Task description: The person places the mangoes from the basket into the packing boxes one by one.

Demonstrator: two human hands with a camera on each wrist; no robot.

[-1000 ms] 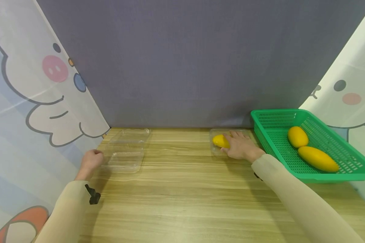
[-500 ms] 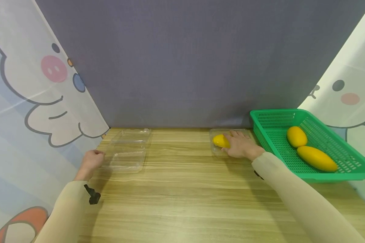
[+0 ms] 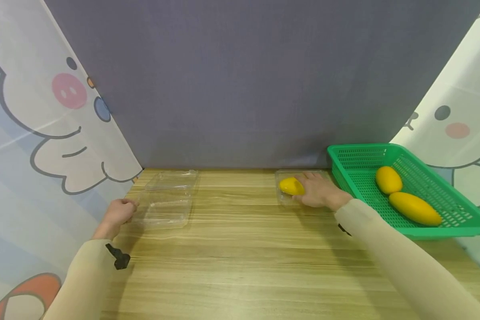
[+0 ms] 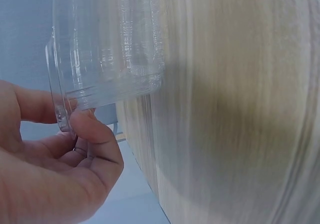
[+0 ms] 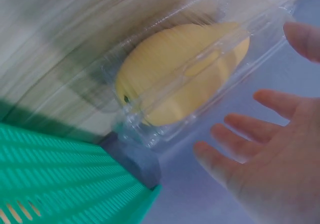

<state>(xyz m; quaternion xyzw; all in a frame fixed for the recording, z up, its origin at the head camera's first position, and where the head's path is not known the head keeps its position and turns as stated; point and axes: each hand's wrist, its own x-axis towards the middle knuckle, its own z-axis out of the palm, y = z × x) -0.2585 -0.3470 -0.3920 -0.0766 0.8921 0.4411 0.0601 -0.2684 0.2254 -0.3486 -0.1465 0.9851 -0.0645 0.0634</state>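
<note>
At the left of the table in the head view lies a clear plastic clamshell box [image 3: 166, 210], opened into two sections. My left hand [image 3: 119, 212] holds its left edge; in the left wrist view the thumb and fingers pinch the thin rim [image 4: 60, 109]. On the right, a yellow mango [image 3: 291, 186] rests inside another clear plastic box [image 3: 278, 175]. My right hand [image 3: 315, 191] is over that box and overlaps part of the mango. From the right wrist, the fingers [image 5: 240, 144] look spread and apart from the mango, gripping nothing.
A green perforated basket [image 3: 346, 182] stands at the right, close beside the mango's box. Inside are two more mangoes, a rounder-looking one [image 3: 389, 180] and a long one [image 3: 415, 208]. A grey panel [image 3: 240, 89] rises behind the wooden table [image 3: 232, 249].
My right hand has loosened from the mango and drawn slightly to the right, showing more of the fruit. The left hand stays at the box's edge. The head view has shifted slightly.
</note>
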